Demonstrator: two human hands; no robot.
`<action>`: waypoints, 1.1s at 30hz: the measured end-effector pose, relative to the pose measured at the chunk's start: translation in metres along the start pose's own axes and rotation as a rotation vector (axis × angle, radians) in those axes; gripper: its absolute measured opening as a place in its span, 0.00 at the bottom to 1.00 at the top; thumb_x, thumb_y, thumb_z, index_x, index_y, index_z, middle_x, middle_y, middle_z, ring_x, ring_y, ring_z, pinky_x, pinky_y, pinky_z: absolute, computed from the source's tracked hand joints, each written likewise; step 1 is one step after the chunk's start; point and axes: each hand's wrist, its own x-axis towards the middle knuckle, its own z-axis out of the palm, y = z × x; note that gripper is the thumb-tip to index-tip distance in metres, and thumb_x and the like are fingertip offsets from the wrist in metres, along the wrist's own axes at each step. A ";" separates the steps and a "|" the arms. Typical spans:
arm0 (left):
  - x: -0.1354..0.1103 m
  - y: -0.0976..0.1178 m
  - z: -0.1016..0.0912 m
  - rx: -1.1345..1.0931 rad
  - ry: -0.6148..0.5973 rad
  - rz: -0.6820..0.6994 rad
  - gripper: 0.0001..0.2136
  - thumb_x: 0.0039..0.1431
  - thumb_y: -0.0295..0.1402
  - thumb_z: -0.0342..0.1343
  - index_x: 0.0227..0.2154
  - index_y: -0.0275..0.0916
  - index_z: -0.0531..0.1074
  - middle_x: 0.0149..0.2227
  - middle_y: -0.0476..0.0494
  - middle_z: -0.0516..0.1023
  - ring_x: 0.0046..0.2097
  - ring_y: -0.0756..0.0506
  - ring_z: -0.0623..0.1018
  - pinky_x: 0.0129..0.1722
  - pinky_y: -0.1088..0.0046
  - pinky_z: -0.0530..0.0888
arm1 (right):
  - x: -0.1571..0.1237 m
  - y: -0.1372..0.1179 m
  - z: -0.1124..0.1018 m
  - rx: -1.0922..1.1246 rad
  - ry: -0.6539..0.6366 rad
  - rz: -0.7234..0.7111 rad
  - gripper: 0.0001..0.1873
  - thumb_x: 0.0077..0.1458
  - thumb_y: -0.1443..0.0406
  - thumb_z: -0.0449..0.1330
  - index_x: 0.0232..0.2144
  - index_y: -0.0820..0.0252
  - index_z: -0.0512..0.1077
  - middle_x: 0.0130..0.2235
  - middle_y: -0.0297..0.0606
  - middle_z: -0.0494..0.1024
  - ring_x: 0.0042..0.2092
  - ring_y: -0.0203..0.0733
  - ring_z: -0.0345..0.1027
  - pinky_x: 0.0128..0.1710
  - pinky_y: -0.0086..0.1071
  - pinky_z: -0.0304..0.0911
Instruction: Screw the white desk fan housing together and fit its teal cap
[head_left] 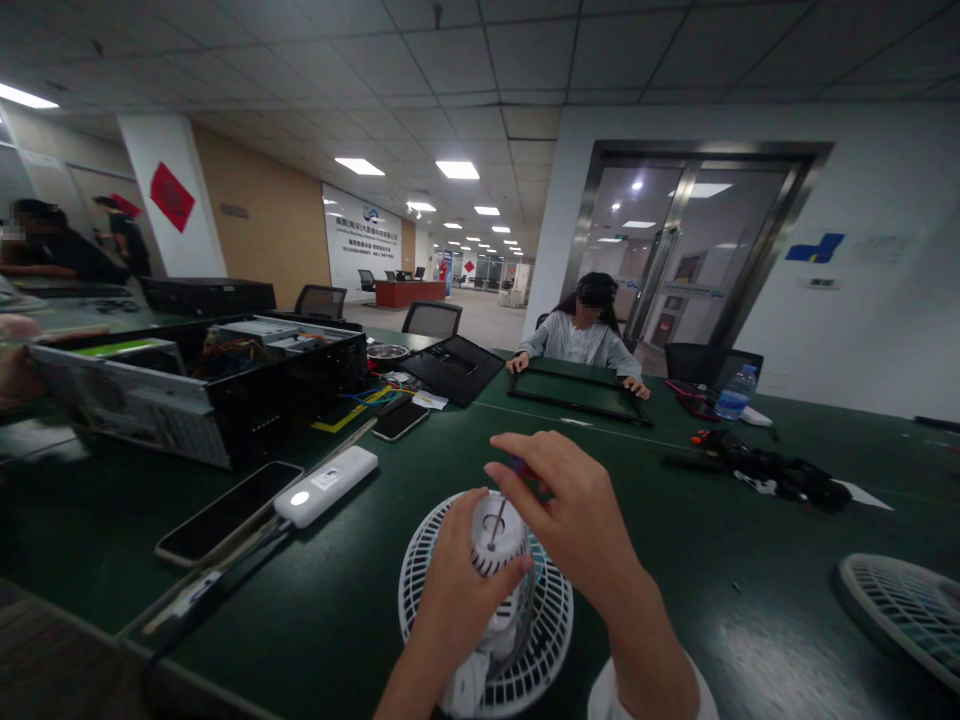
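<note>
A white fan [555, 640] lies on the green table in front of me, its slatted grille down and its motor housing [512, 535] up. My left hand [450, 585] is wrapped around the housing, thumb on the near side and fingers on the far side. Above it, my right hand [581, 500] pinches a screwdriver [500, 518] by its dark handle, which the fingers mostly hide. The thin metal shaft slants down to the top of the housing; whether its tip sits in a screw is too small to tell. Under my right wrist shows a white rounded part [604, 690].
An opened computer case [285, 385] stands at left, near two phones [229, 515] and a white power strip [326, 487]. Across the table a person [574, 335] holds a black frame [581, 403]. To the right are a bottle [736, 392], a black tangled item [780, 470] and another grille [907, 610].
</note>
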 end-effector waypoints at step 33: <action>0.001 0.000 -0.001 0.012 -0.055 -0.019 0.28 0.46 0.31 0.59 0.51 0.39 0.58 0.54 0.37 0.65 0.56 0.37 0.65 0.56 0.53 0.60 | 0.000 0.005 0.012 -0.106 0.083 -0.077 0.10 0.58 0.64 0.53 0.38 0.63 0.72 0.29 0.39 0.75 0.32 0.40 0.67 0.33 0.33 0.63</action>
